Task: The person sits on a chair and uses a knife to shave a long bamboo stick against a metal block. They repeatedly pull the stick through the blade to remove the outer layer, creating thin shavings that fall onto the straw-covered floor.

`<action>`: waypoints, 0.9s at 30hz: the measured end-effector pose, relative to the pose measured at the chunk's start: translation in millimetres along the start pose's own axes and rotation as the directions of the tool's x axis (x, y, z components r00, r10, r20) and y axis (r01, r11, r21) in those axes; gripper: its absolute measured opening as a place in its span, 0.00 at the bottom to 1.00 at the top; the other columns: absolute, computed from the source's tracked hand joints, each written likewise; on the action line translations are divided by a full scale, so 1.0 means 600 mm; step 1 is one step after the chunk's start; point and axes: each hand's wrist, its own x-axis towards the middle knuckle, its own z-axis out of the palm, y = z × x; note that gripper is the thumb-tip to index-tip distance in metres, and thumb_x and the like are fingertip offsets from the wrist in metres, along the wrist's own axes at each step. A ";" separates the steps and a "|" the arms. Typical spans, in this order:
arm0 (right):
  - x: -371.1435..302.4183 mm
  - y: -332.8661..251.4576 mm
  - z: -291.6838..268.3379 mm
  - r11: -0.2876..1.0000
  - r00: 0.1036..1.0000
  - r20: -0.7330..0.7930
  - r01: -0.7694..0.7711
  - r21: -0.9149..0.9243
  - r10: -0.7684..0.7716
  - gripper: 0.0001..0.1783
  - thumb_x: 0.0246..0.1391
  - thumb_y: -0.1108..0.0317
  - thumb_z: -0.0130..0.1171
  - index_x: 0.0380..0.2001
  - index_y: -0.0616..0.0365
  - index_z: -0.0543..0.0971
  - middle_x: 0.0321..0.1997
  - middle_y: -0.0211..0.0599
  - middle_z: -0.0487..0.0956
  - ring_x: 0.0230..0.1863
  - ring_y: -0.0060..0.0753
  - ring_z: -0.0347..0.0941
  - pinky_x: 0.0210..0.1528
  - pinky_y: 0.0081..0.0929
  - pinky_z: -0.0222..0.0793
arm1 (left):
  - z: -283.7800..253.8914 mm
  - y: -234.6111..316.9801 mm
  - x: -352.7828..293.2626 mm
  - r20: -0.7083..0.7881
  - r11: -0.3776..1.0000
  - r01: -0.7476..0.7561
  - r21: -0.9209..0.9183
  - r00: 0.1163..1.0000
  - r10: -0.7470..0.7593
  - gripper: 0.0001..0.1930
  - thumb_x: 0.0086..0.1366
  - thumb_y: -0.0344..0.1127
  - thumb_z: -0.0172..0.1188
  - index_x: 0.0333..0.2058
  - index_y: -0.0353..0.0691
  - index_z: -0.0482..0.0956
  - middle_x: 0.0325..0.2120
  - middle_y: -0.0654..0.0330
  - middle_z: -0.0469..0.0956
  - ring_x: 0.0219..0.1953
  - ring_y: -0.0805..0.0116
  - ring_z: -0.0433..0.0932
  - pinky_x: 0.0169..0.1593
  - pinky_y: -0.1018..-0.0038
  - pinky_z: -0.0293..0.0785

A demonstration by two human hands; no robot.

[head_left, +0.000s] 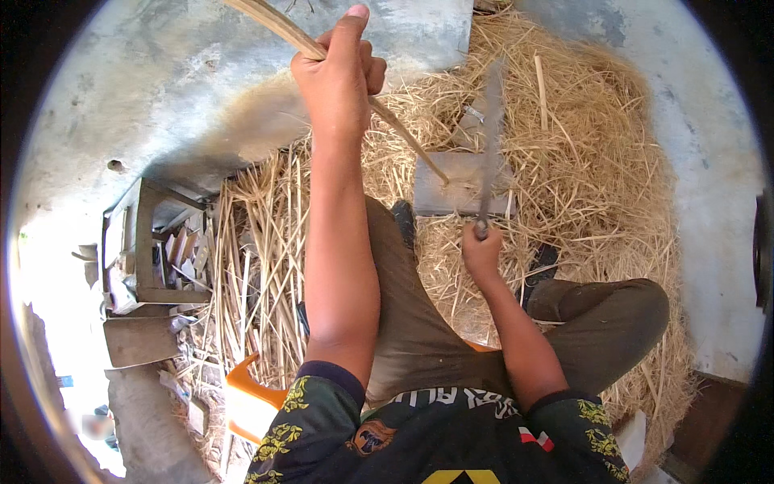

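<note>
My left hand (pixel 339 77) is raised and gripped around a long bamboo strip (pixel 407 133) that runs from the upper left down to a grey wooden block (pixel 455 181) on the floor, where its tip rests. In my right hand (pixel 481 252) I hold the handle of a long flat blade (pixel 490 133), which points away from me above the block, to the right of the strip. My knees and olive trousers are below both hands.
Pale shavings and split strips (pixel 580 161) cover the concrete floor around the block. A low wooden frame with scraps (pixel 153 250) sits at the left. An orange plastic seat (pixel 250 399) shows beneath me. Bare concrete (pixel 709 202) lies at the right.
</note>
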 end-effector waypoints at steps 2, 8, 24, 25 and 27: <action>0.013 0.095 0.026 0.931 0.968 0.057 -0.219 -0.292 0.246 0.19 0.48 0.58 0.61 0.26 0.70 0.83 0.26 0.57 0.82 0.31 0.54 0.83 0.35 0.45 0.75 | 0.007 -0.007 -0.002 0.017 0.998 -0.042 0.040 0.999 0.042 0.22 0.65 0.31 0.62 0.17 0.51 0.58 0.10 0.73 0.50 0.11 0.80 0.44 0.17 0.74 0.41; 0.007 -0.026 -0.019 0.938 1.000 0.021 0.023 -0.345 -0.017 0.19 0.49 0.59 0.62 0.25 0.70 0.81 0.24 0.54 0.82 0.27 0.49 0.81 0.33 0.42 0.74 | -0.014 -0.003 0.002 -0.037 0.999 -0.028 0.020 0.999 0.029 0.19 0.65 0.31 0.61 0.18 0.47 0.63 0.10 0.73 0.51 0.11 0.81 0.44 0.18 0.74 0.40; 0.012 0.058 -0.025 0.973 0.980 0.121 -0.130 -0.193 0.155 0.16 0.49 0.62 0.63 0.18 0.65 0.75 0.14 0.40 0.73 0.14 0.35 0.70 0.20 0.37 0.66 | -0.008 -0.008 0.010 -0.052 0.997 -0.073 0.020 0.996 0.074 0.19 0.65 0.30 0.62 0.18 0.47 0.64 0.10 0.73 0.53 0.11 0.82 0.46 0.16 0.75 0.41; 0.000 0.021 -0.028 0.983 0.986 0.131 -0.081 -0.167 0.103 0.16 0.48 0.61 0.63 0.19 0.66 0.78 0.14 0.42 0.75 0.16 0.37 0.73 0.23 0.38 0.67 | -0.012 -0.010 0.010 -0.059 0.997 -0.073 0.018 0.996 0.073 0.19 0.65 0.31 0.62 0.18 0.47 0.64 0.10 0.73 0.53 0.11 0.82 0.46 0.17 0.75 0.41; -0.025 -0.057 -0.036 0.992 0.994 0.091 0.062 -0.112 -0.052 0.17 0.47 0.61 0.63 0.18 0.66 0.79 0.14 0.42 0.75 0.18 0.35 0.71 0.25 0.37 0.65 | 0.007 -0.010 0.007 -0.082 0.998 -0.055 0.043 0.995 0.058 0.21 0.64 0.31 0.63 0.17 0.49 0.61 0.10 0.73 0.53 0.11 0.82 0.46 0.17 0.74 0.42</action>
